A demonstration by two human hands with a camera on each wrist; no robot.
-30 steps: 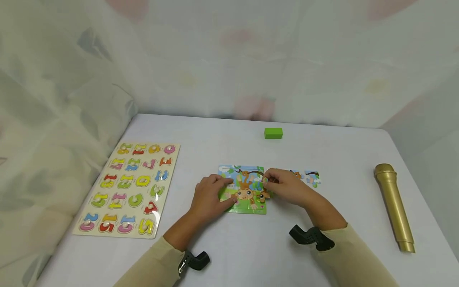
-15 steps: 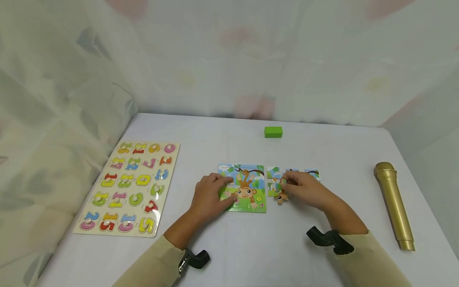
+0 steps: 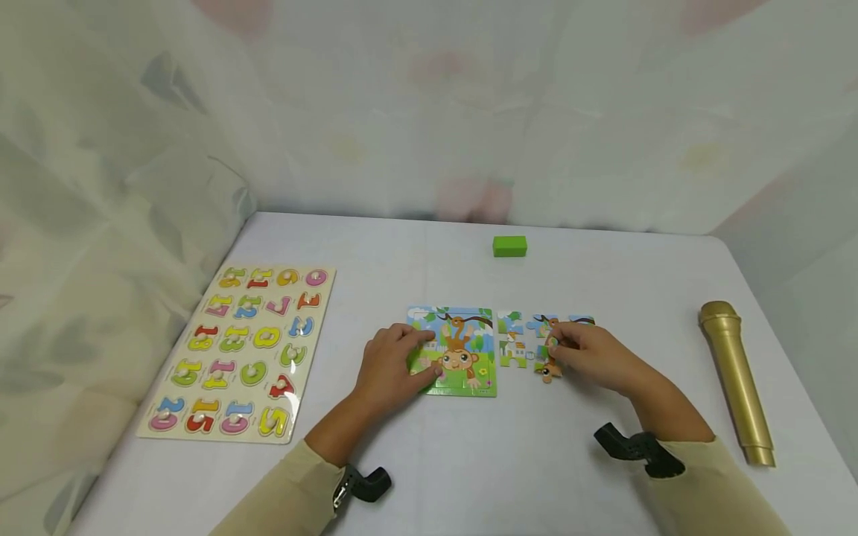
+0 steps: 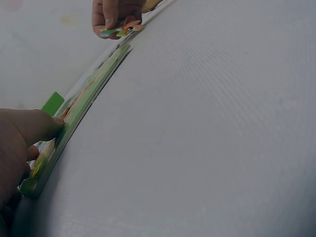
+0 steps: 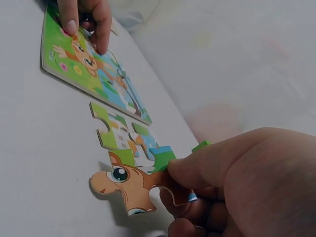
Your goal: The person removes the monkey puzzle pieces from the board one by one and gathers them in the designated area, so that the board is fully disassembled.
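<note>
My left hand [image 3: 391, 370] rests on the left side of a monkey jigsaw board [image 3: 469, 387], thumb and fingers touching its printed face. To the right of that board, my right hand [image 3: 596, 356] pinches a puzzle piece [image 5: 126, 185] between thumb and fingers. This piece shows a brown animal's face with one eye and is held just above the table. Loose puzzle pieces lie between the board and my right hand, among them a piece with a house [image 3: 512, 351] and a blue-and-green piece [image 3: 510, 321]. Part of another piece [image 3: 544, 321] with a branch is covered by my right hand.
A wooden number board [image 3: 261, 357] with knobbed pieces lies at the left. Behind the jigsaw sits a green block [image 3: 509, 246]. A gold microphone-shaped cylinder [image 3: 737, 387] lies along the right edge. Patterned cloth [image 3: 429, 112] hangs behind the table.
My right hand has moved right, away from the jigsaw board, carrying the puzzle piece towards the loose pieces. The left hand has stayed on the board.
</note>
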